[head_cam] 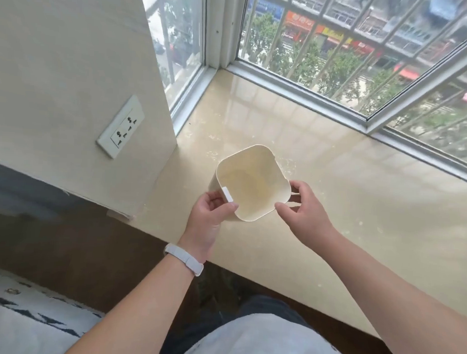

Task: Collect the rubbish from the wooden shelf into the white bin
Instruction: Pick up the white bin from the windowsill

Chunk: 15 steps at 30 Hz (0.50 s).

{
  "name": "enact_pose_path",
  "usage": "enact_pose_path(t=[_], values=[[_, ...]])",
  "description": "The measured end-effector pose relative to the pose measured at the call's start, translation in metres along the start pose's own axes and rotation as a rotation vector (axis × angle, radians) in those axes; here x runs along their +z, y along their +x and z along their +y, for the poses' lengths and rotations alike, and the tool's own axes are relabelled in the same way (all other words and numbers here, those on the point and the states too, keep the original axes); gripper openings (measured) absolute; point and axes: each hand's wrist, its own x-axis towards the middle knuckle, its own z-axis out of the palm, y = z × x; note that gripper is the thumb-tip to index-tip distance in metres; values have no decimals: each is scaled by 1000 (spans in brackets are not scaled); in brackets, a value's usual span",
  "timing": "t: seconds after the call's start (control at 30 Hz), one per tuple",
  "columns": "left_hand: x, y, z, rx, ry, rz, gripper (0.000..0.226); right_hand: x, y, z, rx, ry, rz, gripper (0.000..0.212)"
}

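White bin [251, 181] gripped by left hand [211, 216]; right hand [303, 210] fingertips hidden behind its rim.

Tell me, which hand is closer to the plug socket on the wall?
Left. The left hand holds the white bin on its near-left corner, the socket's side. The right hand is at the bin's opposite side, farther from the socket.
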Motion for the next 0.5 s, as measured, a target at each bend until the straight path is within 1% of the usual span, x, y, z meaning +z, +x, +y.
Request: enact_pose_path(t=[0.13,0.23,0.33,0.4,0.5], values=[[21,-8,9,40,13,-94,46,-19,-26,-4,-22,49,114,35],[38,-17,21,77,14,-170,50,-34,-45,-5,-37,105,187,39],[56,-28,34,104,23,-251,48,-51,-62,-6,-53,175,244,41],[70,-33,41,121,41,-294,47,-63,-71,-7,-79,214,267,39],[94,-39,49,125,63,-338,55,-84,-83,-6,-121,270,310,35]])
